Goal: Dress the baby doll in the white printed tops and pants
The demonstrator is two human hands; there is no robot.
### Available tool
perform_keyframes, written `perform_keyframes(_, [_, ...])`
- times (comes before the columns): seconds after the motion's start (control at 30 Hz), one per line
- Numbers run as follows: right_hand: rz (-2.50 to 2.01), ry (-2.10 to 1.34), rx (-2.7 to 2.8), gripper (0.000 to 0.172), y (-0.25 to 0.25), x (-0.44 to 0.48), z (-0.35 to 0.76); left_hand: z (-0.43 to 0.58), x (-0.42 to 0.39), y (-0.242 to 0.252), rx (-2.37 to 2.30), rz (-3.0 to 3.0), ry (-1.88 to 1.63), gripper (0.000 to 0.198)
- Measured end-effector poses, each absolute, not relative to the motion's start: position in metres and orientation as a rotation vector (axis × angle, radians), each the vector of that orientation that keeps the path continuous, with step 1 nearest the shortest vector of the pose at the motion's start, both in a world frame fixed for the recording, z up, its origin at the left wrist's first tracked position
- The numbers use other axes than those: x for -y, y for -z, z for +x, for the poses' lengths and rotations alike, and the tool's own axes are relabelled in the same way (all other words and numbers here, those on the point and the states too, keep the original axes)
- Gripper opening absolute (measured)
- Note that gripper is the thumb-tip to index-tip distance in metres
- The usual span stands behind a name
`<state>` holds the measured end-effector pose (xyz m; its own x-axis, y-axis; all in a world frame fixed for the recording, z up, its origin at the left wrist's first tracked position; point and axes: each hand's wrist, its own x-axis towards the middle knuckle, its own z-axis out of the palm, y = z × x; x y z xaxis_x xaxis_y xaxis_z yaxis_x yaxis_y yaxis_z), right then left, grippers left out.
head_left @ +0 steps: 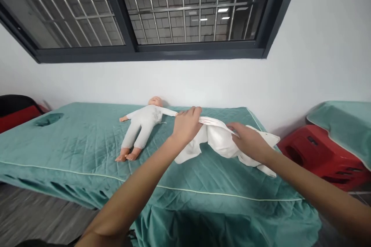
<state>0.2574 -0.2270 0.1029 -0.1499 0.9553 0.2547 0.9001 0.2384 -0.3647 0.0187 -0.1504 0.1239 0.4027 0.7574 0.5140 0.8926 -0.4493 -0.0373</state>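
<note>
A white cloth garment [222, 141] is bunched on the green quilted bed cover [95, 131], its shape partly lost in folds. My left hand [188, 124] is closed on the garment's left upper edge and lifts it a little. On the right side, my right hand [249, 141] pinches the same edge, so the upper edge runs between both hands. To the left lies a baby doll [143, 121] on its back, in white clothes, with bare feet towards me. One of the doll's arms reaches close to my left hand.
Behind the bed rises a white wall [203, 81] with a dark-framed, barred window [197, 51]. Red plastic stools [327, 158] stand at the right, partly under another green cover [344, 123]. A red and black object [17, 114] is at the far left. The bed cover has a hole [48, 119].
</note>
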Motion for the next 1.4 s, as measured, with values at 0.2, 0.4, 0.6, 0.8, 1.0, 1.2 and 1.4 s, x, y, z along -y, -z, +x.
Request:
perform_keyframes(0.2, [-1.592, -0.481, 2.202, 0.035, -0.082, 0.230, 0.219, 0.017, 0.193, -0.140, 1.420, -2.440, 0.377, 0.027])
perform_keyframes(0.4, [-1.746, -0.166, 1.991, 0.057, -0.101, 0.213, 0.225, -0.011, 0.201, -0.142, 1.511, -2.339, 0.234, 0.040])
perform_keyframes(0.6, [-1.803, -0.145, 1.847, 0.050, -0.124, 0.209, 0.228, -0.026, 0.187, -0.146, 1.727, -2.337, 0.561, 0.031])
perform_keyframes(0.8, [-1.507, -1.059, 1.526, 0.038, -0.117, 0.205, 0.220, -0.020, 0.182, -0.140, 1.813, -2.515, 0.904, 0.048])
perform_keyframes(1.0, [-1.095, -1.474, 1.137, 0.046, -0.114, 0.207, 0.200, -0.013, 0.193, -0.138, 1.814, -2.614, 1.157, 0.049])
perform_keyframes(1.2, [-0.778, -1.591, 1.293, 0.062, -0.110, 0.219, 0.168, -0.010, 0.205, -0.131, 1.292, -3.220, 1.564, 0.045])
perform_keyframes(1.4, [-0.758, -1.611, 1.148, 0.043, -0.093, 0.227, 0.155, -0.027, 0.198, -0.115, 0.996, -3.096, 1.755, 0.039])
